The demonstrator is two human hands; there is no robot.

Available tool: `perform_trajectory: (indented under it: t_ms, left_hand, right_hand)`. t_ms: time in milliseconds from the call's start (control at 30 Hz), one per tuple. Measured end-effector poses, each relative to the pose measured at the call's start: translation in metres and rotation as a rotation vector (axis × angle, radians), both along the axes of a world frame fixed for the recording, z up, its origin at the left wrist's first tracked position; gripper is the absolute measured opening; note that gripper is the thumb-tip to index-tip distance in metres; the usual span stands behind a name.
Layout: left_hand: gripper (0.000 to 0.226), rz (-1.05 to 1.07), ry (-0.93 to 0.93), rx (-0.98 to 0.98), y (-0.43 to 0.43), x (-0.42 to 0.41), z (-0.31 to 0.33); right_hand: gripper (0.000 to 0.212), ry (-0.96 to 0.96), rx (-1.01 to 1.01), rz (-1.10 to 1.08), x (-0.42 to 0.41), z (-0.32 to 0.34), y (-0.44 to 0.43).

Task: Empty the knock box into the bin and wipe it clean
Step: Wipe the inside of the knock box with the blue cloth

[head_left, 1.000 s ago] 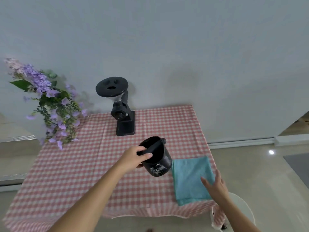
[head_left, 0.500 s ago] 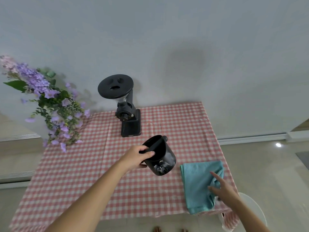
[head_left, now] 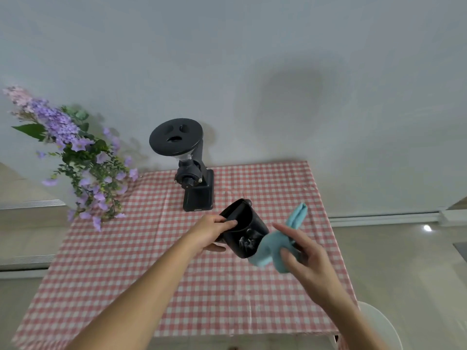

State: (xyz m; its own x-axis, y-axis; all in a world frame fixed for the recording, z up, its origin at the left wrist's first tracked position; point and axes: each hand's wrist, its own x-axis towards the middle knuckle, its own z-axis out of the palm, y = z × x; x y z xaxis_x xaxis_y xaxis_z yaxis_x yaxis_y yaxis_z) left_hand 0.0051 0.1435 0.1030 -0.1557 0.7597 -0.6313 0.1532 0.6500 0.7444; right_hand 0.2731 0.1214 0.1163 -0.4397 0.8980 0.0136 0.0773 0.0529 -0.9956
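Above the checked tablecloth (head_left: 126, 261), my right hand (head_left: 307, 256) bunches the blue cloth (head_left: 278, 245) against the side of the black knock box (head_left: 246, 229), fingers closed on the fabric. My left hand (head_left: 211, 229) clamps the box's rim, holding it tilted. Behind stand a coffee grinder (head_left: 193, 178) and purple flowers (head_left: 83, 162)
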Motion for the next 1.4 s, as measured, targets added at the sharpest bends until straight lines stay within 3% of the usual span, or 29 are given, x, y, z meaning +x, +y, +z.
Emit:
perform_trajectory:
  t_ms: [100,333,400,533,767,967,1067,1133,1200,1300,1400]
  left_hand:
    - [0.031,-0.014,-0.024,-0.007,0.004,0.004,0.021]
    - [0.04,0.01,-0.053,-0.079,0.008,0.013,0.064]
    - [0.039,0.007,-0.094,-0.058,0.008,0.012,0.07]
    - [0.036,-0.005,-0.132,0.013,0.011,0.007,0.079]
    - [0.037,-0.054,-0.145,0.079,0.008,-0.008,0.09]
    - [0.033,-0.108,-0.168,0.075,0.001,-0.019,0.097]
    - [0.033,-0.178,-0.17,0.064,-0.003,-0.025,0.101]
    - [0.036,-0.178,-0.162,0.074,-0.004,-0.025,0.103]
    - [0.037,-0.145,-0.148,0.087,-0.004,-0.024,0.105]
    - [0.034,-0.096,-0.124,0.111,-0.003,-0.024,0.106]
    - [0.032,-0.05,-0.134,0.114,-0.004,-0.021,0.105]
  right_hand:
    - [0.057,-0.136,0.283,-0.023,-0.029,0.016,0.003]
    - [0.032,-0.381,0.939,-0.03,-0.07,0.002,0.004]
    - [0.028,-0.396,1.015,-0.091,-0.073,-0.004,0.007]
    - [0.043,-0.548,0.95,-0.233,-0.076,-0.011,0.01]
    - [0.067,-0.393,0.621,-0.171,-0.076,0.001,0.012]
    - [0.06,0.143,-0.036,-0.093,-0.071,0.032,0.033]
    - [0.06,0.176,-0.387,-0.045,-0.062,0.048,0.041]
    - [0.061,0.134,-0.51,-0.049,-0.06,0.05,0.043]
    - [0.067,0.134,-0.475,-0.087,-0.066,0.05,0.036]
    - [0.071,0.068,-0.169,-0.217,-0.085,0.049,0.011]
    - [0.076,-0.295,0.283,-0.348,-0.105,0.041,-0.017]
